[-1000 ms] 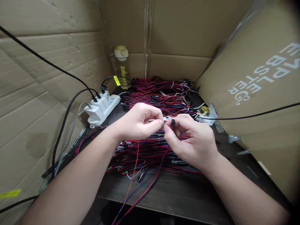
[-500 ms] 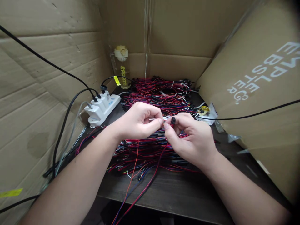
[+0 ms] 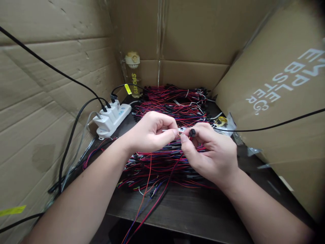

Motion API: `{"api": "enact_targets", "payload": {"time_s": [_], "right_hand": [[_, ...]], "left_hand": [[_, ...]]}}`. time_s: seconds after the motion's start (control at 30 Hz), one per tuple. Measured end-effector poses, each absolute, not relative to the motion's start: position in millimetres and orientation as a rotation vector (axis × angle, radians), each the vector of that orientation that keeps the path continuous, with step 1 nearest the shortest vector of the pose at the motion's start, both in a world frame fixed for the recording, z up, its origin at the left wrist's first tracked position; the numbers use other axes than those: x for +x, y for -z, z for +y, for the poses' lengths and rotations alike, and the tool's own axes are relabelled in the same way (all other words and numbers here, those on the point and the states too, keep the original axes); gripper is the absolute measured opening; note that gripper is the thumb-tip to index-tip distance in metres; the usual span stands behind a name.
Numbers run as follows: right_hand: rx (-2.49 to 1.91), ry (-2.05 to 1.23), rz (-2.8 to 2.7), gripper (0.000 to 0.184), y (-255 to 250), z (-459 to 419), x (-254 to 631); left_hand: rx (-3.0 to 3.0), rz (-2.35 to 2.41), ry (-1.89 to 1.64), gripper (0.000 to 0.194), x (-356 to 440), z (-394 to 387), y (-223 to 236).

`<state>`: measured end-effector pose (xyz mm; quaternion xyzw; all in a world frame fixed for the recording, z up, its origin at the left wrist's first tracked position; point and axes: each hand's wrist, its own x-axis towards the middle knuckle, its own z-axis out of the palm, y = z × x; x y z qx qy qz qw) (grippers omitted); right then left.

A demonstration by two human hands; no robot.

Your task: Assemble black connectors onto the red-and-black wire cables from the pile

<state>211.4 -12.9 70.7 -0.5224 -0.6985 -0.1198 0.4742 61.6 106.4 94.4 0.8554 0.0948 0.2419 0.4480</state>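
My left hand [image 3: 158, 132] is closed in a pinch on a thin orange wire [image 3: 150, 169], which hangs below it toward the desk's front edge. A short white end pokes out between its thumb and forefinger. Close beside it, my right hand [image 3: 209, 145] pinches a wire too, its fingertips almost touching the left ones. A small black connector [image 3: 192, 132] sticks up from the right fingers. Red wires [image 3: 162, 195] run down from that hand over the front edge. The exact point where the wires meet is too small to make out.
Bundled red and black wires [image 3: 172, 110] lie in rows across the dark desk [image 3: 182, 206]. At left is a white power strip [image 3: 111, 120] with black cables. A bottle [image 3: 133, 73] stands at the back. Cardboard walls [image 3: 193, 34] enclose three sides. A yellow roll [image 3: 221, 121] sits right.
My right hand has shifted slightly right, and the black connector has tilted with it. My left hand keeps its pinch almost in place. The whole view has moved a little.
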Motion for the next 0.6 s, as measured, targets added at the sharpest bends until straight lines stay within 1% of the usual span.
{"api": "enact_targets", "payload": {"time_s": [0.3,0.6], "right_hand": [[-1.284,0.227,-1.695,0.017,-73.6,-14.5,210.6],[-1.319,0.212,-1.719,0.016,-75.8,-17.0,215.0]], "left_hand": [[2.065,0.182,-0.606,0.016,60.3,109.3,-92.9],[2.002,0.156,-0.613,0.021,57.3,117.0,-92.5]]}}
